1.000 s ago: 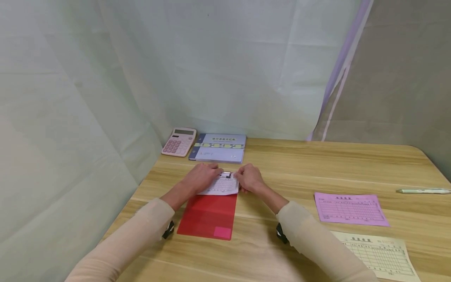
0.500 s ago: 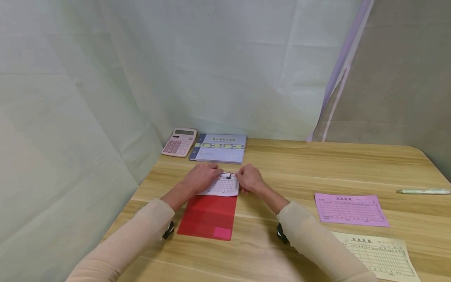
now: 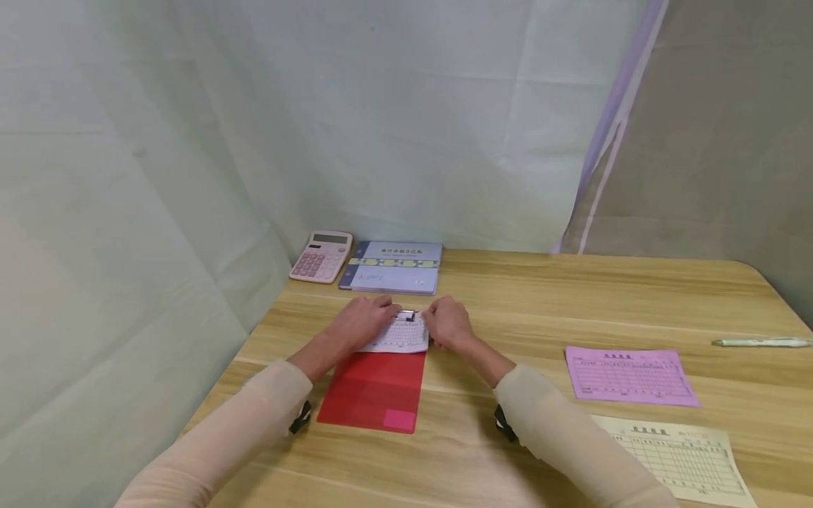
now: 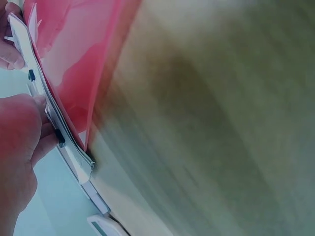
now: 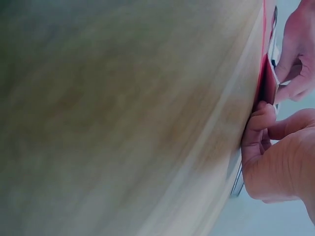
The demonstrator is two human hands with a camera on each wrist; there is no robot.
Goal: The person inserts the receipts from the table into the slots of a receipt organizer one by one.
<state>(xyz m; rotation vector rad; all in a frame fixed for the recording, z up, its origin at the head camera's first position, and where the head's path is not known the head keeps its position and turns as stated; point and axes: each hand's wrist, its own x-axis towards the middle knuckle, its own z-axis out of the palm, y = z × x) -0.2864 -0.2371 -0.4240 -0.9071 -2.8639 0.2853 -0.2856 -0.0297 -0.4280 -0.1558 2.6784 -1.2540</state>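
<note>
A stack of white printed forms [image 3: 399, 334] lies on the upper part of a red plastic folder [image 3: 375, 388], under a metal clip [image 3: 406, 315] at the top. My left hand [image 3: 362, 323] grips the stack's top left part beside the clip, with curled fingers; in the left wrist view, the left hand [image 4: 17, 142] is at the clip's black end. At the top right corner, my right hand [image 3: 447, 322] pinches the edge of the forms. Seen from the right wrist, the right hand's [image 5: 278, 157] fingers are curled at the folder's corner. The exact grip beneath is hidden.
Behind the hands lie a pink calculator [image 3: 321, 257] and a blue account book [image 3: 394, 267]. To the right are a purple form [image 3: 631, 376], a yellow form [image 3: 682, 458] and a pale pen [image 3: 761, 342]. A cloth curtain [image 3: 413, 127] hangs behind the wooden table [image 3: 571, 289].
Both hands stay at the top of the forms with almost no movement. The whole head view has shifted very slightly.
</note>
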